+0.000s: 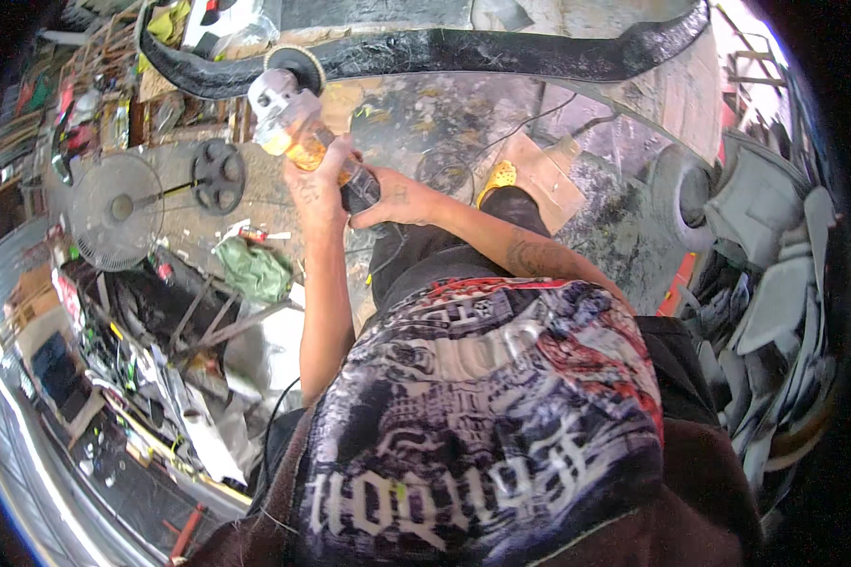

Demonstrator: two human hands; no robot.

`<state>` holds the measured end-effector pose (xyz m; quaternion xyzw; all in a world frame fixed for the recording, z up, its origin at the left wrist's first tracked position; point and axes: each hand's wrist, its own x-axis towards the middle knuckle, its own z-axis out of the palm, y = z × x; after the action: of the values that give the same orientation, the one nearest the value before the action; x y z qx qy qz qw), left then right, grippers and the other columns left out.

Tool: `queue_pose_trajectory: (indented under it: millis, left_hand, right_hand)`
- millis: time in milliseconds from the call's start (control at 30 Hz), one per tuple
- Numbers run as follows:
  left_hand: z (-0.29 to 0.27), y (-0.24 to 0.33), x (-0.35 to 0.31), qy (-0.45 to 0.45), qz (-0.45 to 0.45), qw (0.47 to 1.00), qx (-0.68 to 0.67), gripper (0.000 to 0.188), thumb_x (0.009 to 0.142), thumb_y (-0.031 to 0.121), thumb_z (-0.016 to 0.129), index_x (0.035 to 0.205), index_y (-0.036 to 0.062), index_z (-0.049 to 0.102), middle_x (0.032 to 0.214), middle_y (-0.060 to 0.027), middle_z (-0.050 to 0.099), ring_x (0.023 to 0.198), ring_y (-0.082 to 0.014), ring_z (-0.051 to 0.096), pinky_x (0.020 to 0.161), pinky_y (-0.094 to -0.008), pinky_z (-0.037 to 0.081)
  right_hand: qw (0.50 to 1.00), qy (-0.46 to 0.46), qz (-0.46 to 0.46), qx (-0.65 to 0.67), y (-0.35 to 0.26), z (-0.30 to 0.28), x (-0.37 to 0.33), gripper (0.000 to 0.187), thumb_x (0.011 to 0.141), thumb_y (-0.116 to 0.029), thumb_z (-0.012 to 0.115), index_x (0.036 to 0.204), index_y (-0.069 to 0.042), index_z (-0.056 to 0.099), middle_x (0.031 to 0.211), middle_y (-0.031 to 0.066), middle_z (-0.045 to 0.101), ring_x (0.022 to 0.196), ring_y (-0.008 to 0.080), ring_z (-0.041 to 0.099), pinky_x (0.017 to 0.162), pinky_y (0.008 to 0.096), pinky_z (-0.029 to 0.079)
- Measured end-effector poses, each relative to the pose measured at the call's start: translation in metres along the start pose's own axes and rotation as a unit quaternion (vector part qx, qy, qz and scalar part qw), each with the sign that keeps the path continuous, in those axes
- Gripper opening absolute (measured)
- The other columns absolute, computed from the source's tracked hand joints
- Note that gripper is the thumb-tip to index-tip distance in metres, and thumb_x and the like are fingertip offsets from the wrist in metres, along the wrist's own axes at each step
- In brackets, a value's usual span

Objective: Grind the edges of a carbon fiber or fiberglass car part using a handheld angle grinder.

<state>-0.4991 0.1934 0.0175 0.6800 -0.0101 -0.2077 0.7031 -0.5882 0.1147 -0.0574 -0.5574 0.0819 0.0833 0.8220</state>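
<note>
An angle grinder (306, 144) with an orange body and a silver-grey head is held out in front of me, left of the middle. My left hand (318, 181) wraps round its body, just behind the head. Around the dark rear end, my right hand (394, 198) is closed. The round disc (296, 69) at the grinder's head has a pale rim and overlaps the near edge of a long black curved panel (463, 55), which looks like a bumper. Whether the disc touches the panel I cannot tell. My palms hide part of the handle.
A standing fan (117, 210) and a crumpled green bag (255, 268) are at the left. A dark cable (528, 120) crosses the floor. Cardboard (560, 184) lies by my yellow shoe (500, 177). Grey moulded parts (758, 203) are piled at the right.
</note>
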Motion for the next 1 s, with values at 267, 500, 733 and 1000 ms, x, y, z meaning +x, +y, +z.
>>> queue_pose_trajectory:
  millis: [267, 500, 733, 1000]
  left_hand:
    - [0.053, -0.013, -0.009, 0.017, -0.018, 0.998, 0.059, 0.038, 0.075, 0.001, 0.073, 0.110, -0.0017, 0.061, 0.089, -0.0072, 0.064, 0.069, -0.0179, 0.064, 0.063, -0.0313, 0.052]
    - [0.030, -0.057, 0.040, -0.010, -0.020, 0.975, 0.220, 0.042, 0.072, 0.004, 0.075, 0.111, -0.0019, 0.060, 0.084, -0.0058, 0.064, 0.066, -0.0154, 0.063, 0.060, -0.0316, 0.051]
    - [-0.004, -0.109, 0.066, -0.074, 0.090, 0.941, 0.319, 0.054, 0.068, 0.013, 0.080, 0.112, -0.0036, 0.055, 0.092, -0.0123, 0.068, 0.078, -0.0216, 0.066, 0.071, -0.0350, 0.053]
    - [0.008, -0.104, 0.066, -0.090, 0.043, 0.884, 0.457, 0.058, 0.066, 0.024, 0.084, 0.105, -0.0064, 0.053, 0.095, -0.0270, 0.068, 0.090, -0.0402, 0.068, 0.077, -0.0426, 0.053]
  right_hand:
    - [0.995, -0.038, 0.042, 0.086, 0.026, -0.040, -0.020, 0.055, 0.072, -0.007, 0.076, 0.123, -0.001, 0.055, 0.102, 0.0025, 0.065, 0.092, 0.0117, 0.058, 0.085, 0.0275, 0.045]
    - [0.993, -0.061, 0.090, -0.051, 0.006, -0.079, -0.027, 0.068, 0.077, -0.025, 0.083, 0.131, -0.002, 0.049, 0.119, 0.0108, 0.060, 0.110, 0.0204, 0.057, 0.097, 0.0334, 0.044]
    - [0.766, 0.287, -0.127, -0.561, -0.010, -0.286, -0.071, 0.069, 0.077, -0.029, 0.079, 0.137, -0.011, 0.052, 0.137, 0.0155, 0.052, 0.127, 0.0331, 0.047, 0.110, 0.0428, 0.035]
    - [0.641, 0.283, 0.126, -0.703, 0.002, -0.404, -0.124, 0.075, 0.082, -0.035, 0.076, 0.148, -0.033, 0.040, 0.156, 0.0164, 0.031, 0.144, 0.0399, 0.029, 0.117, 0.0464, 0.028]
